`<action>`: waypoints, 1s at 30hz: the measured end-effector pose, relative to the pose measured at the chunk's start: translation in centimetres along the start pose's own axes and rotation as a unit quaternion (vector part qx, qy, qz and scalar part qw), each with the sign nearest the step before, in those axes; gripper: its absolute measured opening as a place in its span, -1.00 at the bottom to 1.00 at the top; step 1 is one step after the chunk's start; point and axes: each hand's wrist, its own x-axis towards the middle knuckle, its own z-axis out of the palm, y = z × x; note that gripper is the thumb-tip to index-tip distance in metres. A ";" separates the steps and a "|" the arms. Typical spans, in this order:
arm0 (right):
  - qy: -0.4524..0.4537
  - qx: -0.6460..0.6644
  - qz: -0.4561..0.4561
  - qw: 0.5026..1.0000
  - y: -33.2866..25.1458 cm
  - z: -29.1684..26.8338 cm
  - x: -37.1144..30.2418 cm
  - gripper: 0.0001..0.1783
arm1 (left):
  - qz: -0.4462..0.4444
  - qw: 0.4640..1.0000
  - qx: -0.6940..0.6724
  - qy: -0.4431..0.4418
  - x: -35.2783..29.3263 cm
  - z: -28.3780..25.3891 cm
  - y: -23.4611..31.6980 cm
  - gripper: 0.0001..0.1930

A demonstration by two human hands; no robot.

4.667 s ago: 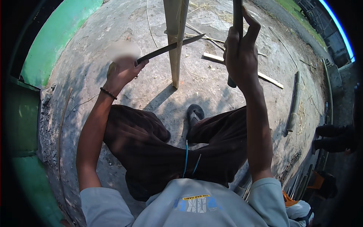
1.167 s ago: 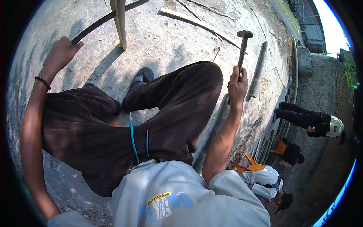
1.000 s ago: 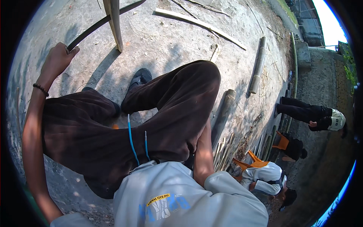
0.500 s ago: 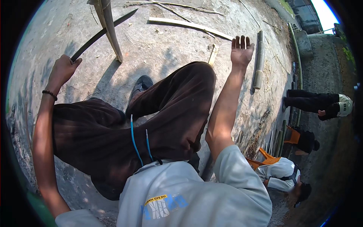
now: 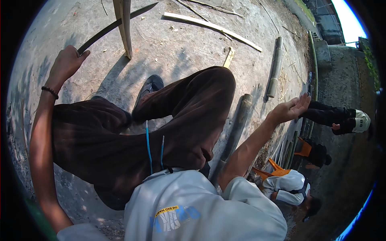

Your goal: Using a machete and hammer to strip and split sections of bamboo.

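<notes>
Head view: the left hand (image 5: 66, 64), at ten o'clock, is closed round the handle of a knife (image 5: 100, 37) whose dark blade runs toward two o'clock from the fist. The blade crosses an upright bamboo piece (image 5: 126, 34) at eleven o'clock and shows on both sides of it; whether it sits in a split I cannot tell. The right hand (image 5: 291, 108), at three o'clock, is empty, fingers loosely spread, well apart from the knife.

To hold this well, I would keep the left grip firm and the wrist in line with the blade, so it does not twist. The piece's lower end seems best planted squarely on the ground (image 5: 181, 44), with the shoe (image 5: 152, 85), near it toward five o'clock, clear of the edge. The free hand is safest beyond the tip's reach, out by the bamboo pole (image 5: 275, 70) at two o'clock.
</notes>
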 end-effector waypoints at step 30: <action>-0.525 -0.044 0.387 0.757 15.0 17.4 -26.9 -0.54 | 0.010 1.000 -0.004 0.025 -0.6 0.3 -1.2 -0.47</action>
